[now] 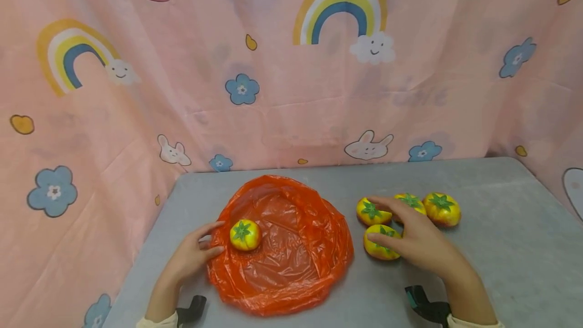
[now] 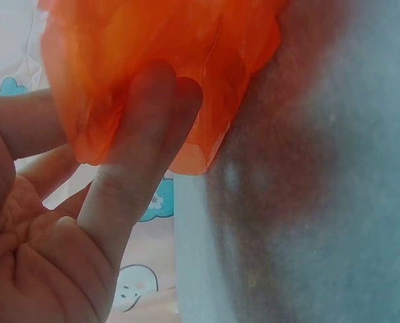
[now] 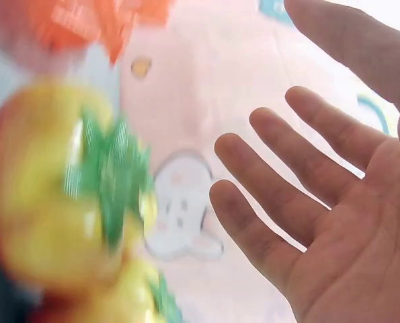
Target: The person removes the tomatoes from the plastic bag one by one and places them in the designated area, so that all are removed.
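Observation:
A red plastic bag (image 1: 284,295) lies spread open on the table, its rim forming a rough ring. One yellow, red-tinged, tomato-like fruit (image 1: 245,235) with a green star-shaped top sits inside at the left. My left hand (image 1: 189,256) pinches the bag's left edge between thumb and fingers, also visible in the left wrist view. To the right, my right hand (image 1: 425,241) hovers over a cluster of similar fruits, thumb and fingers spread around the nearest fruit (image 1: 379,251). The right wrist view has the palm (image 3: 361,249) apart from a blurred fruit (image 3: 45,195).
A grey table (image 1: 510,247) carries everything. More fruits, including one at the far right (image 1: 442,210), stand close together beside the right hand. A pink patterned curtain (image 1: 282,130) hangs behind the table and along its sides.

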{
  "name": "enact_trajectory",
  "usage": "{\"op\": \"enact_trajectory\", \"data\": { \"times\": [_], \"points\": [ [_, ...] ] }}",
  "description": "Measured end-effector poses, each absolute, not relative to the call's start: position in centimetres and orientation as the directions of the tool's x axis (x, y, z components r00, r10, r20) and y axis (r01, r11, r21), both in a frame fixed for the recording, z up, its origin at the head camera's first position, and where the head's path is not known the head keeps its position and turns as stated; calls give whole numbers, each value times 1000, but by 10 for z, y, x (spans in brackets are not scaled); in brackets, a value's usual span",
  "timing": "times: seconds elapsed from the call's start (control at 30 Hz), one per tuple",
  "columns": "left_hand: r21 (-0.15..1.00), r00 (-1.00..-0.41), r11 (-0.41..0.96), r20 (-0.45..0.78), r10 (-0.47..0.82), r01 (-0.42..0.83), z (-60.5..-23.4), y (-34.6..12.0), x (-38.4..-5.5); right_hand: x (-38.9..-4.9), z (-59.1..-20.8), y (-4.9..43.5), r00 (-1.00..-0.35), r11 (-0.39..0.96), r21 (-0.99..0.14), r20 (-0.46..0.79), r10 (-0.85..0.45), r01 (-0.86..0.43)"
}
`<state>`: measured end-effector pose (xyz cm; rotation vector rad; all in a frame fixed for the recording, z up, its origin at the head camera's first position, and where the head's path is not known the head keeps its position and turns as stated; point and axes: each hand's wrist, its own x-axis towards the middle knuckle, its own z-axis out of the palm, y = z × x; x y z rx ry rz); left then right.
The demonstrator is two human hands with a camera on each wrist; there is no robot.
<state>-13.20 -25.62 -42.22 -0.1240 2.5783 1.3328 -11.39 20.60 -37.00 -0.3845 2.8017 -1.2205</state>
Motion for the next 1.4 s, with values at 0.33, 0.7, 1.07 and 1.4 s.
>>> {"op": "enact_trajectory", "data": {
  "times": [0.33,0.7,1.07,1.4],
  "points": [
    [792,-972,592,-227,56,-151,-427,-254,-135,-129,-376,151,-934,544,-805,34,-356,-237],
    [797,-972,581,-231,41,-165,-426,-257,-134,-143,-387,87,-884,474,-845,-5,-468,-246],
    [801,-974,579,-222,53,-151,-426,-256,-134,-162,-391,66,-868,459,-855,-23,-496,-240],
    [798,-964,573,-261,47,-189,-425,-255,-135,-179,-404,34,-830,370,-897,-4,-558,-244]
  ]
}}
